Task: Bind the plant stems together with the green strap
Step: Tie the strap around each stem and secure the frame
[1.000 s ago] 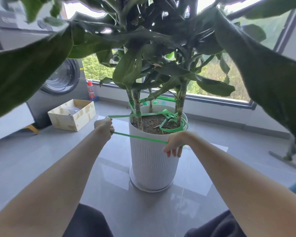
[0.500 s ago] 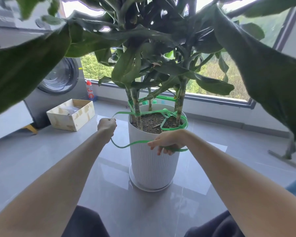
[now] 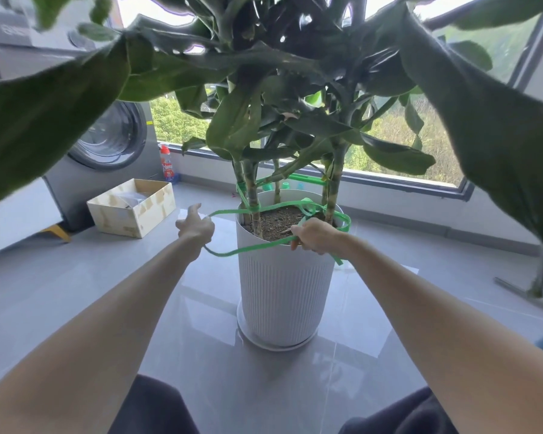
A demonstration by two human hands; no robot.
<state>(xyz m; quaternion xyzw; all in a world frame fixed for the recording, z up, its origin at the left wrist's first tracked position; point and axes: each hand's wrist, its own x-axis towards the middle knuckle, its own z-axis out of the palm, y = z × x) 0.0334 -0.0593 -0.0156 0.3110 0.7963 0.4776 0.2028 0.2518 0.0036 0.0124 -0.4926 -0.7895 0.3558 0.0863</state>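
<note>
Our left hand (image 3: 195, 226), thumb out, holds a slack loop of the green strap (image 3: 257, 247) beside the white pot (image 3: 282, 286), our right hand (image 3: 316, 236) grips it with curled fingers at the rim, and it circles the plant stems (image 3: 253, 195) above the soil.

Strap (image 3: 257, 247) bright green; pot (image 3: 282, 292) white with fine vertical ribbing; soil (image 3: 279, 222) dark brown; leaves (image 3: 44, 120) deep green; floor (image 3: 76, 292) glossy pale grey tiles; box (image 3: 132, 211) tan cardboard, paler patches; washing machine (image 3: 107, 151) grey; bottle (image 3: 166, 166) red-capped, red-labelled.
</note>
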